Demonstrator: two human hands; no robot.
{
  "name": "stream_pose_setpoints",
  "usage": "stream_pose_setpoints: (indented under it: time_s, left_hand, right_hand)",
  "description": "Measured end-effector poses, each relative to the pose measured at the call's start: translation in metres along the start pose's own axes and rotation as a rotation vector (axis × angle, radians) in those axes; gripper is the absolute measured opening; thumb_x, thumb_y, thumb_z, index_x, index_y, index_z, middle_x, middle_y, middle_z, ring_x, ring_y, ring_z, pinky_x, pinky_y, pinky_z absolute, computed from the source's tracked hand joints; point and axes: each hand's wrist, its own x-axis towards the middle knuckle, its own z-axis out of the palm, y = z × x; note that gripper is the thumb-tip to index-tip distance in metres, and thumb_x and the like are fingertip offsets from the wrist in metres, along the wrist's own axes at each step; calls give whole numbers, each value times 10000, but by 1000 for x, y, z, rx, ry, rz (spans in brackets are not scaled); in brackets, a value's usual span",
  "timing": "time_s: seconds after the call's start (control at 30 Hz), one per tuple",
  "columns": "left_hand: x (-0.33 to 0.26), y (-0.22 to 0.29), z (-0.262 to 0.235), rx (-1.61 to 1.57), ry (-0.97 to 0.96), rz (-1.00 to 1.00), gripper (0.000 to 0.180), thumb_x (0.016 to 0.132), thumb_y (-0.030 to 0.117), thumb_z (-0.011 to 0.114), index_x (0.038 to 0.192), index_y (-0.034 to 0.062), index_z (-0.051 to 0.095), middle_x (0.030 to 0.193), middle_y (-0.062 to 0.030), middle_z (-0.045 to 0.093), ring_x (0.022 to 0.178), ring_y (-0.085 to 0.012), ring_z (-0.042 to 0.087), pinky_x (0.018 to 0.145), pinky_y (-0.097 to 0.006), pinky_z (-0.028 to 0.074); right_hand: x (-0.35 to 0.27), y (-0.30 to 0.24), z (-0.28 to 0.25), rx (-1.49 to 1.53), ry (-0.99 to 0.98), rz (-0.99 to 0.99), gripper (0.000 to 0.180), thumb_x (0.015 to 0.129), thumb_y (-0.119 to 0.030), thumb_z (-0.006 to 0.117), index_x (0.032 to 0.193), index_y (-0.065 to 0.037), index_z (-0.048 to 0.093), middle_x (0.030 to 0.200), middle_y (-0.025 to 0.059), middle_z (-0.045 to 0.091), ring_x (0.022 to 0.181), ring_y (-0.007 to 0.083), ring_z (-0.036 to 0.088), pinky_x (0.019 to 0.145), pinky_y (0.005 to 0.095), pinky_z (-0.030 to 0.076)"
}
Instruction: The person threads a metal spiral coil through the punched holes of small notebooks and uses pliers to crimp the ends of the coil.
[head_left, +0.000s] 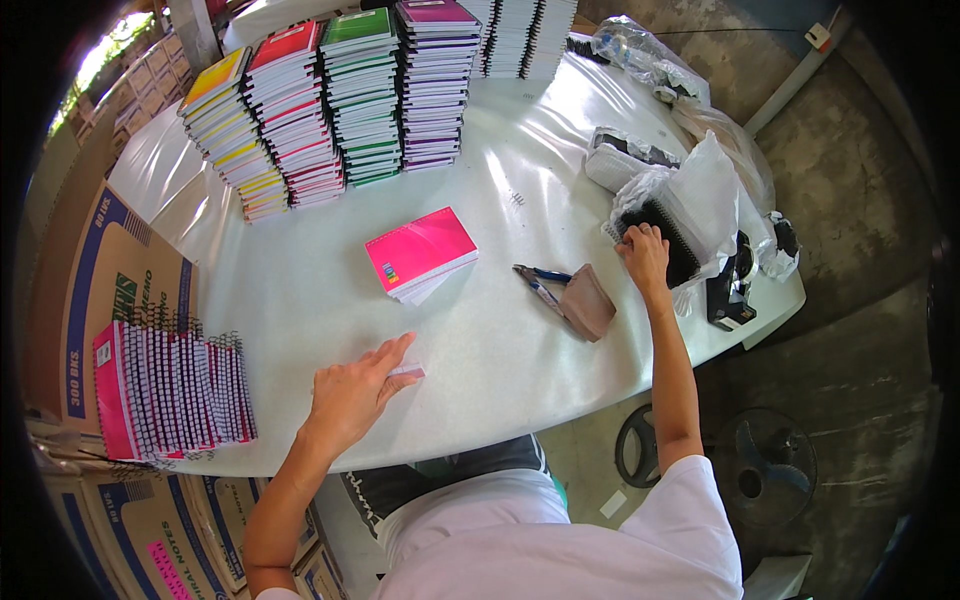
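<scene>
My left hand (348,402) rests palm down near the table's front edge, fingers stretched forward. A small pale pinkish slip (410,370) shows beside its thumb and fingertips, partly covered by them. Ahead of it lies a short stack of loose sheets with a pink cover (420,248), holes along one edge. My right hand (645,255) reaches to the right, its fingers bent onto black binding coils (668,238) packed in crumpled white wrapping (706,190). Just how the fingertips grip a coil is partly hidden. Between my hands lie blue-handled pliers (545,282) and a brown pouch-like piece (588,303).
Tall stacks of spiral notebooks in yellow (232,140), red (298,125), green (362,100) and purple (436,90) stand at the back. Coil-bound pink notebooks (175,390) and a carton (125,285) are at left. A black tape dispenser-like object (733,295) sits at right; a fan (765,470) stands below.
</scene>
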Motion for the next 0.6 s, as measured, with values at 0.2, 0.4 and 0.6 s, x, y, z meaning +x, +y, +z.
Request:
stream_pose_setpoints:
  time_s: [0.2,0.4,0.6]
  left_hand:
    - [1,7,-4,-13,-7,0,554,957,461,541,1470,284,431,1269,-47,650,837,-279,712,668,-423,559]
    - [1,1,4,26,78,41,524,959,432,550,1448,270,454,1247,-29,657,980,-276,683,689,-425,566]
    - [1,-6,10,220,183,155,482,977,435,518,1418,243,488,1238,-43,649,1046,-276,649,840,-440,543]
  right_hand:
    - [15,18,-17,294,63,60,156,845,-163,702,879,-45,605,942,130,632,871,363,611,728,465,471]
    - [-19,-143,-104,887,-207,-156,315,782,62,709,1069,-67,690,865,116,633,776,278,639,700,361,522]
    - [-80,-244,-109,1198,-533,-311,240,816,26,726,1042,-52,734,900,65,647,791,187,607,711,322,487]
